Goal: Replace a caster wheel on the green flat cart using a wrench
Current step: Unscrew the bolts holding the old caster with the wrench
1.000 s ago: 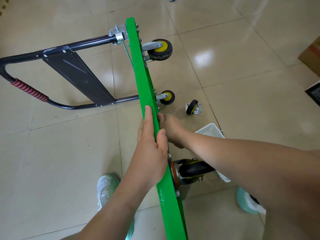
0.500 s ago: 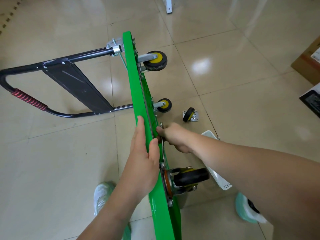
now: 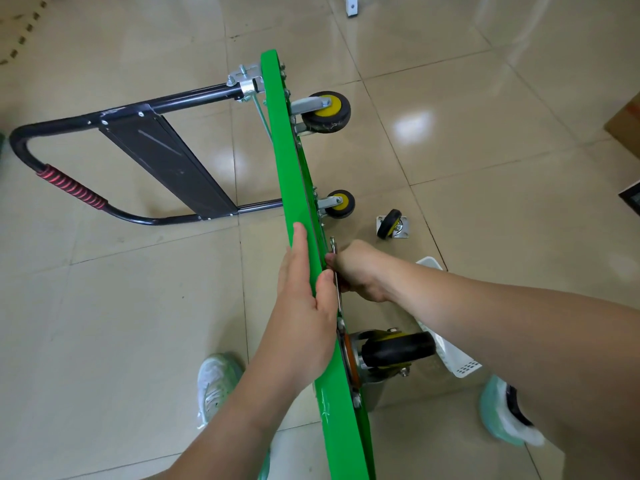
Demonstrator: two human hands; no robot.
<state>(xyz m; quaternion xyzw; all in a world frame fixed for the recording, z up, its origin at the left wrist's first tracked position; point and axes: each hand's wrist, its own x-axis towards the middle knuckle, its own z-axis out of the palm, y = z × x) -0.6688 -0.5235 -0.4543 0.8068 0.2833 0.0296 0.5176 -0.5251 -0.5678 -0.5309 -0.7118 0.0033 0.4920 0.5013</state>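
Head view: the green flat cart [image 3: 297, 188] stands on its long edge on the tiled floor, its deck seen nearly edge-on. The left hand [image 3: 304, 306] clamps the deck's upper edge, fingers laid flat on the far face and the thumb [image 3: 325, 285] pressing the wheel side. Just across the edge from that thumb, the right hand [image 3: 360, 271] is curled into a fist round a slim metal wrench [image 3: 333, 249]. Only the wrench's head above the fist and a strip of shaft below it show. Whatever bolt it meets is hidden behind the deck's rim and the knuckles.

Below the grip, toward the camera, a black caster [image 3: 398, 348] sits bolted to the underside. Beyond the grip are two yellow-hubbed wheels [image 3: 339, 204]. A loose caster wheel [image 3: 391, 225] lies on the floor just past the right fist, apart from the cart. A white basket [image 3: 460, 362] is mostly covered by the right forearm. The black handle [image 3: 114, 114] lies flat on the floor off to the left hand's side. A box [image 3: 627, 126] is cut off at the frame edge.
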